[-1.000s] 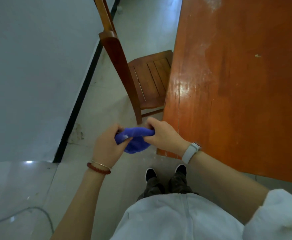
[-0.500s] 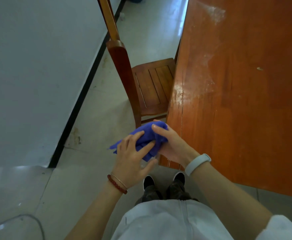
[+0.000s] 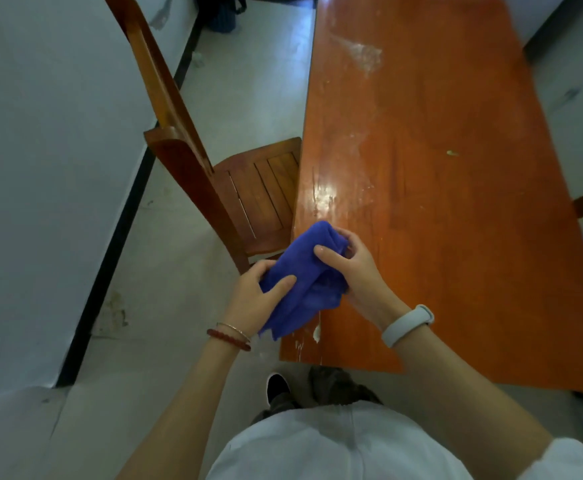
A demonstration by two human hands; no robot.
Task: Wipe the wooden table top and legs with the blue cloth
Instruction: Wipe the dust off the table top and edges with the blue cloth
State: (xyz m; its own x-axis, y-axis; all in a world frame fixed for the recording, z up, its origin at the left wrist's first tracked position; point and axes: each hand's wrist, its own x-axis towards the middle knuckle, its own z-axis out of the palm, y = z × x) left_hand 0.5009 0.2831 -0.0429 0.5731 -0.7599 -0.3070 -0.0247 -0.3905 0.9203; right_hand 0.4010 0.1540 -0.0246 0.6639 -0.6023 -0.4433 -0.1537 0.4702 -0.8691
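We hold the blue cloth (image 3: pixel 304 275) in both hands, bunched up, just over the near left corner of the wooden table (image 3: pixel 439 202). We cannot tell if it touches the wood yet. Our left hand (image 3: pixel 253 299) grips the near end, with the thumb on top and the fingers curled under. Our right hand (image 3: pixel 350 265) curls its fingers around the far end.

The cloth is a loose lump, and a flap hangs down at the near edge. We think it could slip out of our hands and fall on the floor, and then it would get dirty. A lumpy cloth could also miss spots, like the white smears far up the table top and the little speck on the right.

A wooden chair (image 3: pixel 234 188) stands just left of the table. We could bump it when we bend to wipe the legs, which we cannot see from here.
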